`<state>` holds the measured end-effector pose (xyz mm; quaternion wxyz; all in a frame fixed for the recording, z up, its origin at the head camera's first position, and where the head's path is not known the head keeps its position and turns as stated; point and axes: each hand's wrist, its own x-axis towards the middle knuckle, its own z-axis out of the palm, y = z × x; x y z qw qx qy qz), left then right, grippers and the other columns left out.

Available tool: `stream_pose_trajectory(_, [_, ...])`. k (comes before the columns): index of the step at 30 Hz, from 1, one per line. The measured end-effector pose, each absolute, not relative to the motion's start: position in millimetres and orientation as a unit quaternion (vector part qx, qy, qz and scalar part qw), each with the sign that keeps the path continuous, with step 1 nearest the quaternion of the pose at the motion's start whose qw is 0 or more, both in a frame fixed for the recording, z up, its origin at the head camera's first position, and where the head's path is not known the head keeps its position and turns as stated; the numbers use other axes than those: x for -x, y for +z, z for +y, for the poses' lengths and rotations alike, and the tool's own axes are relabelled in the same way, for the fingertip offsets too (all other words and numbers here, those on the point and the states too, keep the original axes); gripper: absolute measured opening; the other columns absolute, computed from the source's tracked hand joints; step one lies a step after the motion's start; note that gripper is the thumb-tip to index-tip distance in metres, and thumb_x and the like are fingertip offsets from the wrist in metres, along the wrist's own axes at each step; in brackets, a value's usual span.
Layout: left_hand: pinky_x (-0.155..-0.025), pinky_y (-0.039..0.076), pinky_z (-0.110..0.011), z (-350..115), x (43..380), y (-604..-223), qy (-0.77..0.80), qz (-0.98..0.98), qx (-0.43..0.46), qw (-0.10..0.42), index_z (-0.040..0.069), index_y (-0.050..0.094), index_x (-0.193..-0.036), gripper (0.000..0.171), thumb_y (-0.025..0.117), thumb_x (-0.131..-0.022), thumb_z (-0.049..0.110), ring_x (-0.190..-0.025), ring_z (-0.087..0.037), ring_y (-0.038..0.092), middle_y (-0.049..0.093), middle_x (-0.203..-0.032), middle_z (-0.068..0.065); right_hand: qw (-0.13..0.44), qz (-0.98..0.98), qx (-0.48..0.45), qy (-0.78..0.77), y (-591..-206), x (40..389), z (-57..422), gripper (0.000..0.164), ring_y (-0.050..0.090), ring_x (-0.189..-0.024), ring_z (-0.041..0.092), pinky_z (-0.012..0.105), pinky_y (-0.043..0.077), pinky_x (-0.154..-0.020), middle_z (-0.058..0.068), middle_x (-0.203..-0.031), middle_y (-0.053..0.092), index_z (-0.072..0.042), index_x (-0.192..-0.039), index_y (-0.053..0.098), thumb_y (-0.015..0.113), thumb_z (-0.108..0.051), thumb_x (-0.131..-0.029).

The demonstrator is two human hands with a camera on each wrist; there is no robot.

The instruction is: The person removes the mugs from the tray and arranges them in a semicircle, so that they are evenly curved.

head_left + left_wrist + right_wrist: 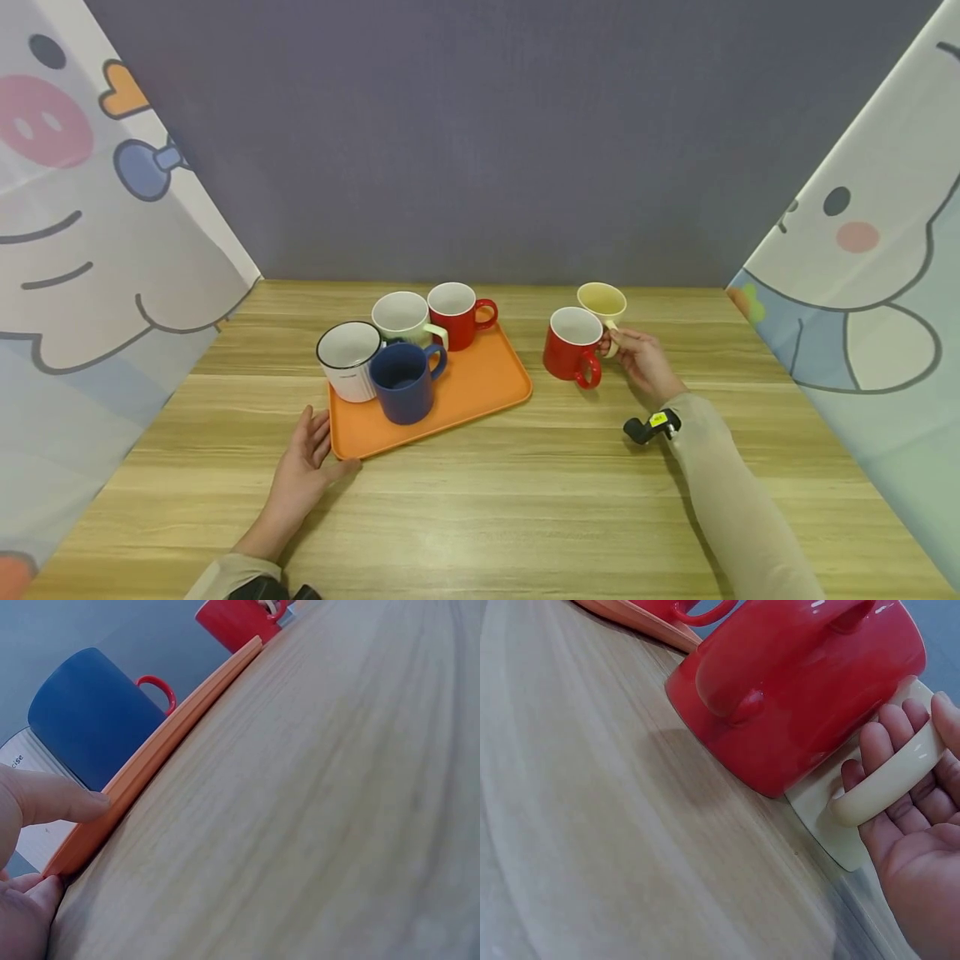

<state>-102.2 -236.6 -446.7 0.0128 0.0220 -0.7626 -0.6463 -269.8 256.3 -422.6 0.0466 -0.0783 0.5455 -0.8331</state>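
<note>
Head view, right hand point(639, 358) grasping a yellow cup point(602, 300) by its handle point(896, 776), beside a red mug point(564, 354), right of an orange tray point(480, 379) bearing four mugs point(407, 390), left hand point(302, 468) loosely spread, touching the tray's corner

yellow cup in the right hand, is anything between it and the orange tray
Yes: a red mug stands off the tray, just left of and nearer the person than the yellow cup, partly blocking the direct way. Nothing else visible does.
</note>
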Motion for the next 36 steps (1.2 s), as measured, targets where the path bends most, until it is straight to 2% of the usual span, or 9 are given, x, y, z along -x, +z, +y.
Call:
stream_pose_trajectory(5, [-0.112, 0.031, -0.020, -236, 103, -447, -0.648, -0.761, -0.024, 0.008, -0.003, -0.016, -0.154, 0.117, 0.070, -0.077, -0.021, -0.145, -0.047, 0.017, 0.010, -0.158, -0.035, 0.055, 0.542, 0.097, -0.833, -422, 269, 258, 0.037, 0.066, -0.077, 0.014, 0.022, 0.057, -0.075, 0.006, -0.083, 0.070, -0.004, -0.090, 0.074, 0.041, 0.006, -0.103])
stream_pose_trajectory(13, [-0.110, 0.031, -0.017, -236, 104, -448, -0.649, -0.760, -0.021, 0.011, -0.003, -0.016, -0.154, 0.117, 0.070, -0.077, -0.021, -0.144, -0.048, 0.017, 0.010, -0.158, -0.035, 0.053, 0.590, 0.073, -0.802, -419, 264, 266, 0.035, 0.068, -0.080, 0.012, 0.023, 0.057, -0.080, 0.001, -0.085, 0.072, -0.011, -0.087, 0.075, 0.047, 0.004, -0.102])
stream_pose_trajectory(21, [-0.110, 0.032, -0.015, -236, 102, -447, -0.650, -0.760, -0.023, 0.013, -0.003, -0.016, -0.154, 0.117, 0.070, -0.077, -0.021, -0.144, -0.048, 0.017, 0.010, -0.158, -0.035, 0.062, 0.544, 0.071, -0.834, -414, 255, 284, 0.040, 0.072, -0.083, 0.016, 0.026, 0.060, -0.081, 0.006, -0.090, 0.074, -0.007, -0.092, 0.075, 0.041, 0.012, -0.100])
stream_pose_trajectory(28, [-0.110, 0.031, -0.017, -237, 103, -447, -0.648, -0.761, -0.025, 0.008, -0.003, -0.016, -0.154, 0.117, 0.070, -0.077, -0.021, -0.145, -0.048, 0.017, 0.009, -0.158, -0.035, 0.045, 0.507, 0.071, -0.858, -406, 247, 295, 0.037, 0.072, -0.082, 0.020, 0.029, 0.060, -0.081, 0.010, -0.088, 0.074, -0.001, -0.094, 0.074, 0.040, 0.014, -0.100])
stream_pose_trajectory(36, [-0.110, 0.031, -0.017, -237, 104, -449, -0.647, -0.762, -0.023, 0.007, -0.003, -0.017, -0.154, 0.117, 0.070, -0.077, -0.021, -0.145, -0.047, 0.017, 0.009, -0.158, -0.035, 0.033, 0.499, 0.108, -0.860, -395, 238, 298, 0.038, 0.073, -0.085, 0.021, 0.029, 0.060, -0.082, 0.013, -0.089, 0.074, 0.000, -0.096, 0.075, 0.040, 0.016, -0.099])
